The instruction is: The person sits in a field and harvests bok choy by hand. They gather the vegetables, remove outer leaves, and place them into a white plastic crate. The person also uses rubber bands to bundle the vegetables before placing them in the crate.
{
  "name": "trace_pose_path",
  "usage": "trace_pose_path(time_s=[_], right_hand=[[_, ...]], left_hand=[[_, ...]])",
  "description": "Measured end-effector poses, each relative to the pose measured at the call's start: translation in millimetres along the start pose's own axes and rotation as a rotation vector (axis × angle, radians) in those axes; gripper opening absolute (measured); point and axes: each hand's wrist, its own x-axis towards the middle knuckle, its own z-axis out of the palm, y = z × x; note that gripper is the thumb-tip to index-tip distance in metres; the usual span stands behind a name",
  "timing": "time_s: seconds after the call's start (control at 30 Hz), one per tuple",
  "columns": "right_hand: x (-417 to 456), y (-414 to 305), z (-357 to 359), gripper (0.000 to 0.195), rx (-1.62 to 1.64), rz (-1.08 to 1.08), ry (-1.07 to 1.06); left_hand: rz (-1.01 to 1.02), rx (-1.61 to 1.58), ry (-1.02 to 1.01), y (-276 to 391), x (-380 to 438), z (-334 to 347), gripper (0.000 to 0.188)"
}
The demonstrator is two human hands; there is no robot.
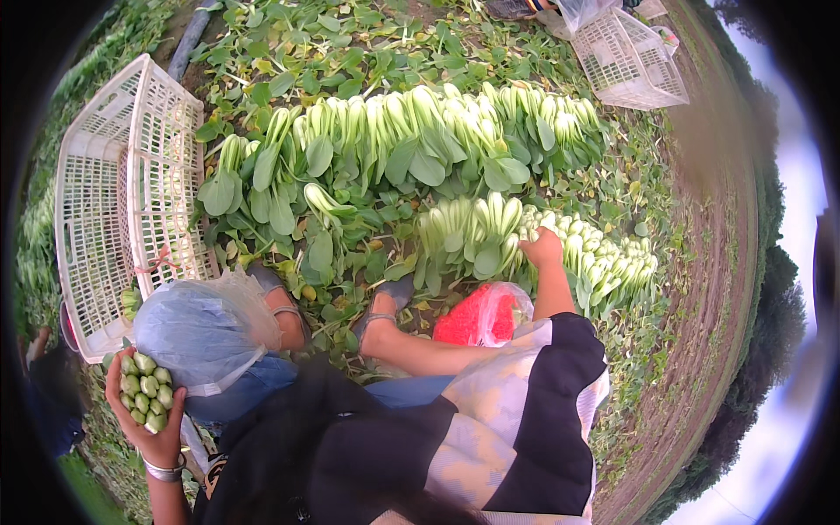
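Note:
My left hand [147, 420], with a silver bracelet on its wrist, holds a packed bunch of bok choy [146, 392] with the pale stem ends facing up, beside the crate at the left. My right hand [543, 248] reaches down into the nearer row of bok choy [607, 262], its fingers closed about a stem base there; the fingertips are partly hidden among the plants. A longer row of bok choy [407, 125] lies behind, white bases up and leaves towards me. One small bunch [325, 203] lies apart between the rows.
A white plastic lattice crate [134, 197] stands at the left. Another crate [630, 59] is at the upper right, near a person's foot. A clear bag with red material [478, 315] lies by my leg. Blue plastic [197, 328] covers my knee. Loose leaves cover the ground.

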Motion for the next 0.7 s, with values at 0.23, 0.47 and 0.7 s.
trace_pose_path(time_s=[0.23,0.47,0.7], right_hand=[[-117.7,-136.4,-118.7,0.024,1.178,-0.391,-0.187],[-389.1,-333.4,-76.6,0.025,1.322,-0.905,-1.056],[-477.9,-361.6,-59.0,0.032,1.399,-0.869,-0.623]], left_hand=[[0.026,-0.063,0.012,1.3,-1.2,-4.5,0.107],[0.089,-0.434,-0.039,-10.3,17.1,-4.3,0.133],[-0.086,-0.482,-0.104,22.9,3.0,-19.4,0.151]])
